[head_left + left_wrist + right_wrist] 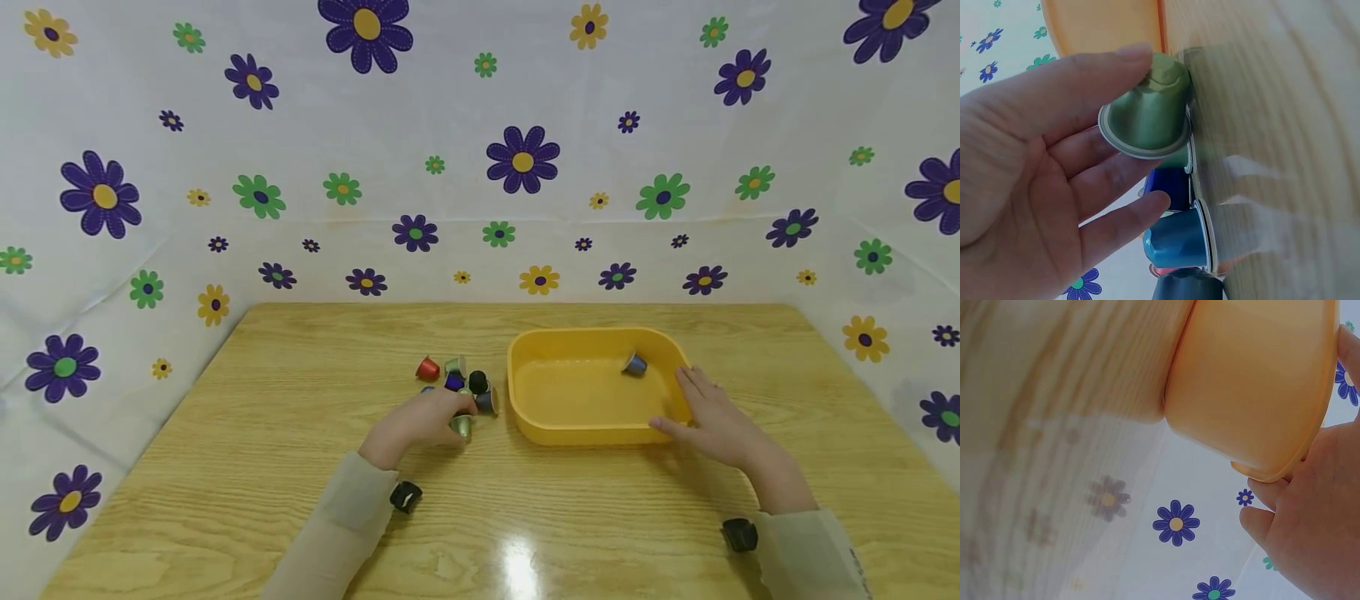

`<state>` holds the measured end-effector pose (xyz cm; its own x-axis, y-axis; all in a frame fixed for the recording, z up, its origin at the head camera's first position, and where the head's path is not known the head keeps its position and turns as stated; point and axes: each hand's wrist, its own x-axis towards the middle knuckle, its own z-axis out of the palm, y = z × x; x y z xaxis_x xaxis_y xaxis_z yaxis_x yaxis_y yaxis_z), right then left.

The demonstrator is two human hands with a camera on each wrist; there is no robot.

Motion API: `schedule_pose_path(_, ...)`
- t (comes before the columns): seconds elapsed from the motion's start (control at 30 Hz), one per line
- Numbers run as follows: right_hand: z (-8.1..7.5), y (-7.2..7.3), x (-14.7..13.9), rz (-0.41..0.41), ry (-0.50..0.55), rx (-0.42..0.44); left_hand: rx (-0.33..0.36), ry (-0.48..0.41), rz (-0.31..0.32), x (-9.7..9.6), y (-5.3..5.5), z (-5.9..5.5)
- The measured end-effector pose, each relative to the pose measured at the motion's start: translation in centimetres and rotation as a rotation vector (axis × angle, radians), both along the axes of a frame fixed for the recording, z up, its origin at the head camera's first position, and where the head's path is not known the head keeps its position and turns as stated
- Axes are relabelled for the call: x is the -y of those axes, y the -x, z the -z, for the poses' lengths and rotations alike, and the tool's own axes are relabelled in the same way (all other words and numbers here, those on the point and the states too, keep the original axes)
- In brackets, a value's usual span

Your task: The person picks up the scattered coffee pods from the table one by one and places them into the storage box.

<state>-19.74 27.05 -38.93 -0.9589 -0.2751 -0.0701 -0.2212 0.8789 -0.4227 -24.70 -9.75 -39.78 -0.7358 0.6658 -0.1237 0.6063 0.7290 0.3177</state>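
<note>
My left hand [427,417] pinches a green coffee capsule [1150,115] low over the table, thumb on its narrow end; the index fingertip is hidden behind it. Close to these fingers lie several other capsules: a red capsule [427,369], a pale green capsule [456,365], a black capsule [477,382], a dark grey capsule [487,402] and a blue capsule [1179,239]. My right hand [716,423] rests on the right end of a yellow basin [585,436], fingers spread fairly straight against its rim. Inside the basin lies one blue-grey capsule [635,365].
The wooden table [285,383] ends at a white cloth [442,100] printed with flowers, which rises behind it and on both sides. A black strap piece [406,497] sits at my left wrist and another black piece [740,535] at my right.
</note>
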Motion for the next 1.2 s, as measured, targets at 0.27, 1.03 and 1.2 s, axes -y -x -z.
schedule_pose_path(0.27,0.1,0.0,0.1,0.001,-0.002,0.000,-0.006,-0.015,0.007,0.1,0.1,0.0)
schedule_pose_path(1.03,0.0,0.0,0.1,-0.004,0.001,0.006,-0.137,-0.279,-0.047,0.6,0.1,-1.3)
schedule_pose_path(1.2,-0.1,0.0,0.1,-0.008,0.001,0.002,-0.207,-0.321,-0.033,0.6,0.0,-1.9)
